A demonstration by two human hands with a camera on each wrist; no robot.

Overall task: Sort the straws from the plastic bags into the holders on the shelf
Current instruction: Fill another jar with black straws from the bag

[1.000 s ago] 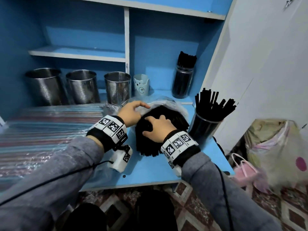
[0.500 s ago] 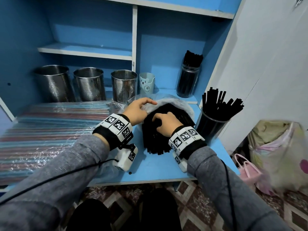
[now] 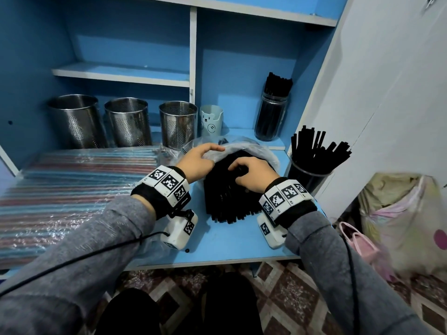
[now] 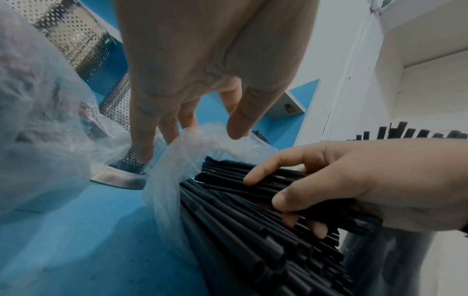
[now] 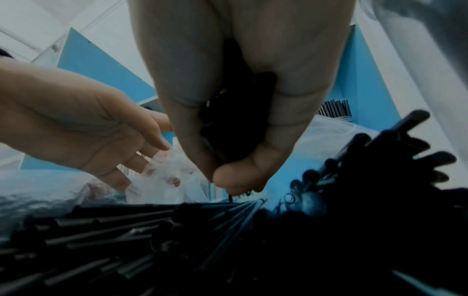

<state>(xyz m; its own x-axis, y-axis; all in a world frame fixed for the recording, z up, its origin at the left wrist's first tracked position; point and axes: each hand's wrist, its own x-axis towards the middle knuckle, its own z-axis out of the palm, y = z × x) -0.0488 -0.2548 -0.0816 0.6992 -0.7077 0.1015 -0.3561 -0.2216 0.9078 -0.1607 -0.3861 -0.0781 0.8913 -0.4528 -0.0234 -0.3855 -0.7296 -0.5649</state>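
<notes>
Striped straws (image 3: 72, 184) lie bagged at left, before three unfilled steel holders (image 3: 125, 122). At centre, the left hand (image 3: 196, 163) pinches the clear bag (image 4: 172, 160) open while the right hand (image 3: 254, 175) closes around black straws (image 3: 227, 201). Two right-side jars (image 3: 307, 175) already hold black straws; most sorting seems left.

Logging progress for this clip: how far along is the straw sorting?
Done: two holders hold black straws. In hand: right hand grips a bunch from the black straw pile; left hand holds the plastic bag open. Left: that pile, the bagged coloured straws, three unfilled steel holders.
</notes>
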